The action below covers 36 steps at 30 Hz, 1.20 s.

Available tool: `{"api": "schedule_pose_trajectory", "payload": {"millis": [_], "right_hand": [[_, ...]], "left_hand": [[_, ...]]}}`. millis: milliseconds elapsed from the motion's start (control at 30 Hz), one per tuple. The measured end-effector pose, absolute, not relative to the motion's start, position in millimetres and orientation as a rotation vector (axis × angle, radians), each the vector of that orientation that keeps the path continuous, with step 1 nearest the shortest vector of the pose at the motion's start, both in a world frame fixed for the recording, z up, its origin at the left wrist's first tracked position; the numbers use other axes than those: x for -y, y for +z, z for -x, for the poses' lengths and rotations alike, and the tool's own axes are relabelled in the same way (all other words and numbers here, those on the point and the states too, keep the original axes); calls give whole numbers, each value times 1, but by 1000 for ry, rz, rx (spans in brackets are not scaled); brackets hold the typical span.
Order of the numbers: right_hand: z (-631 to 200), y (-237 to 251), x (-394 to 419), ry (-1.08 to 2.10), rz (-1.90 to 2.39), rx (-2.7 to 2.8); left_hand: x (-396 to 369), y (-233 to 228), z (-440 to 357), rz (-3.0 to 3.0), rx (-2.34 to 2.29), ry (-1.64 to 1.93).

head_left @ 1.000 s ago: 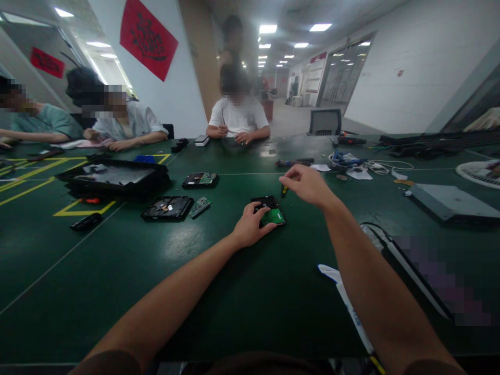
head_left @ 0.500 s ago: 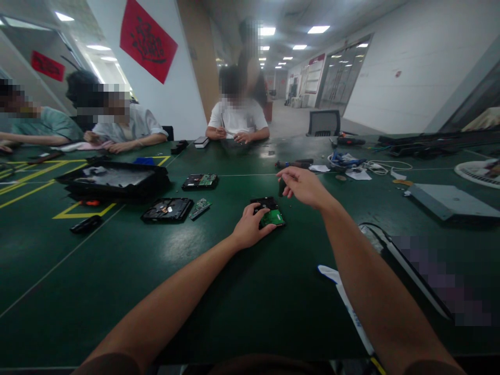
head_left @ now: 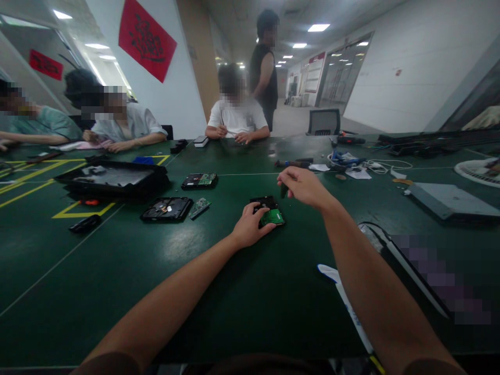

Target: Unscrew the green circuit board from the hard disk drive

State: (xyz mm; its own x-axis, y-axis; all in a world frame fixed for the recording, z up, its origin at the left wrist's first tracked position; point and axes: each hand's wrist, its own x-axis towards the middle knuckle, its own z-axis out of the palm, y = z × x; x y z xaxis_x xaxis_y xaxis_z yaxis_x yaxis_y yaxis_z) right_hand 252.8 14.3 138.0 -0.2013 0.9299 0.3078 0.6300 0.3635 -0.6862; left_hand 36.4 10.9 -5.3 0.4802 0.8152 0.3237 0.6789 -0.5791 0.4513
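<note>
A hard drive (head_left: 272,217) with a green circuit board lies on the table in front of me. My left hand (head_left: 250,224) grips it from the near left, fingers over its top and thumb along the near edge. Just right of and above the drive, the fingers of my right hand (head_left: 299,185) are closed around a short dark screwdriver-like tool (head_left: 283,191). Its lower end is too dark to make out, so I cannot tell whether it touches the drive.
To the left are an opened hard drive (head_left: 167,209), a loose circuit board (head_left: 200,207), another hard drive (head_left: 199,180) and a black tray (head_left: 113,179). Cables (head_left: 346,159) and a grey metal box (head_left: 455,200) lie right. Co-workers sit across the table; one person stands behind.
My right hand has shifted and turned slightly with the dark tool. My left hand and the hard drive stay in place. The standing person in the background has moved right.
</note>
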Motion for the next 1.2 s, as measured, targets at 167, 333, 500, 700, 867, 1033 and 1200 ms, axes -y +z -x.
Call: {"api": "schedule_pose_trajectory", "payload": {"millis": [167,333,500,700,867,1033,1200], "right_hand": [[-255,134,-18,639,1311,1910],[-256,136,-19,374,1414,1909],[-255,138,-16,348,1479,1868],[-253,138,-14,525,1345,1919],[-254,133,-19,656,1278,1874],[-256,133,-21,498,1352,1914],[-255,137,-17,341,1474,1894]], "left_hand": [[-10,-4,-36,-2463,-1265,746],[-11,-4,-36,-2462,-1264,746],[-11,-5,-36,-2461,-1252,760],[-12,-5,-36,-2457,-1244,765],[-11,-6,-37,-2466,-1250,793],[-10,-4,-37,-2457,-1260,781],[-9,-1,-36,-2453,-1269,740]]}}
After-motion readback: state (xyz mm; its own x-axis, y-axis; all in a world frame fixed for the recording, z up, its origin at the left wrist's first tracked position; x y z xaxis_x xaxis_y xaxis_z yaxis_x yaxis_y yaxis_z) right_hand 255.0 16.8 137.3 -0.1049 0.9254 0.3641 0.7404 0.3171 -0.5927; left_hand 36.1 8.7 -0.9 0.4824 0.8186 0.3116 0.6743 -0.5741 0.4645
